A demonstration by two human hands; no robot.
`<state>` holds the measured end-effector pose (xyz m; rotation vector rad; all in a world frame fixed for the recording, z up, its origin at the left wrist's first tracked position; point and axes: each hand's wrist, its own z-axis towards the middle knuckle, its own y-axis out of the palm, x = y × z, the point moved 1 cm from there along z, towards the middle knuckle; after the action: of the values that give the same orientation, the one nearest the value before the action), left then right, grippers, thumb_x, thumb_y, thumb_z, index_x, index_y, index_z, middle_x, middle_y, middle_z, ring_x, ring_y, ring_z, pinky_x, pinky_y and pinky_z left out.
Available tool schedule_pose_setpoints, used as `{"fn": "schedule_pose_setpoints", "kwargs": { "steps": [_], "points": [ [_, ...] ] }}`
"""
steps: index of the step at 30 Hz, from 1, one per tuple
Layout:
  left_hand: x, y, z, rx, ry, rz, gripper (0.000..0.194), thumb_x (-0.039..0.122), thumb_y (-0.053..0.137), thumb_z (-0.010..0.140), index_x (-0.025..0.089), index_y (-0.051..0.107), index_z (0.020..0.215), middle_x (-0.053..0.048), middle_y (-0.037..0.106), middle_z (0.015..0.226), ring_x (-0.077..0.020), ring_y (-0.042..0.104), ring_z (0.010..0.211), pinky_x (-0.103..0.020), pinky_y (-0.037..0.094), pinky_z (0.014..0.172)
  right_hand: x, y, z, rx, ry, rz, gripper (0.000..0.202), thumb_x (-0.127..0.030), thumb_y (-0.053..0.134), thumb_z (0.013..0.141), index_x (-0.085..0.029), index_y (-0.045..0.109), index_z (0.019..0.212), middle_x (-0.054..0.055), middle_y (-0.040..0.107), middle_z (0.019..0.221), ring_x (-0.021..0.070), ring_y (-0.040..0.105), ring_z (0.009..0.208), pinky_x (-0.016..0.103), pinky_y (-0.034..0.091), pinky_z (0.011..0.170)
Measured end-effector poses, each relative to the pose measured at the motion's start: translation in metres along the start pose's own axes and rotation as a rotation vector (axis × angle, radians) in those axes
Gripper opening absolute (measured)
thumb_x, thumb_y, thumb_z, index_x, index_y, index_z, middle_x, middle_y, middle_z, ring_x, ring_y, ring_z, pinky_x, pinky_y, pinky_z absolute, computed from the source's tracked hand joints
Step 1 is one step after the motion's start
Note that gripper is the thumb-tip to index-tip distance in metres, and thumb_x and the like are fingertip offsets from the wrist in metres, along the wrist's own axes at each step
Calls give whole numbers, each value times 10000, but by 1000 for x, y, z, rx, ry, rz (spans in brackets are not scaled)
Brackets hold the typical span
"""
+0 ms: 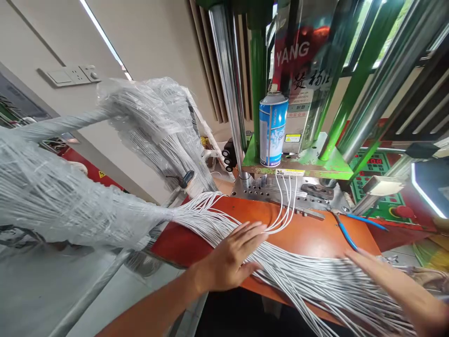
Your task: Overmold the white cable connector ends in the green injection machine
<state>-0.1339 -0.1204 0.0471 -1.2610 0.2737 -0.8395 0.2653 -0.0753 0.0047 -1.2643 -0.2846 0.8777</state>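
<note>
While the left hand (228,257) lies flat, fingers spread, on the white wires (298,276), the blurred right hand (365,263) rests there, finger spread unclear.

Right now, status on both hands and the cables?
Left hand open, flat on white cable bundle. Right hand open, blurred, on same bundle. Four cables loop into mold plate. Blue-handled cutters lie beside.

white cables (298,276) | loose bundle fanned flat across orange table; few ends bent up into mould
</note>
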Motion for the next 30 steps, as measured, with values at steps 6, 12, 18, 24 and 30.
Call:
{"fn": "schedule_pose_setpoints", "kwargs": {
  "steps": [6,12,18,24,30],
  "points": [
    [-45,33,157,-83,269,29,392,74,432,972,133,623,1309,-101,669,1362,-184,575,1326,-364,402,1164,-112,25,142,-492,106,111,985,-792,688,767,-39,549,1386,301,573,1380,427,568,1274,536,503,1016],
    [-83,33,159,-188,348,366,303,305,443,1060,112,665,1133,-124,722,1066,-259,613,1178,-537,283,1218,-131,53,172,-571,63,306,230,-345,643,899,-151,673,1019,112,730,912,261,694,817,335,500,719],
    [-131,-10,54,-135,14,407,236,242,485,1042,132,662,1153,-102,724,1055,-257,609,1217,-522,354,1169,-80,62,177,-665,187,958,236,-329,519,967,-180,576,793,24,679,682,122,551,562,227,396,521],
    [-124,-1,43,80,-94,250,240,172,488,1025,161,684,1162,-96,737,1188,-233,610,1281,-514,350,1187,-84,58,183,-663,262,760,243,-279,457,994,-176,584,814,83,733,766,178,681,633,256,462,572],
    [-20,-7,85,180,108,-213,412,282,507,1032,138,523,1418,-165,671,1307,-251,613,1268,-420,472,1097,-103,21,163,-382,176,298,227,-257,493,975,-164,668,864,142,715,832,245,683,754,340,465,710]
  ]
}}
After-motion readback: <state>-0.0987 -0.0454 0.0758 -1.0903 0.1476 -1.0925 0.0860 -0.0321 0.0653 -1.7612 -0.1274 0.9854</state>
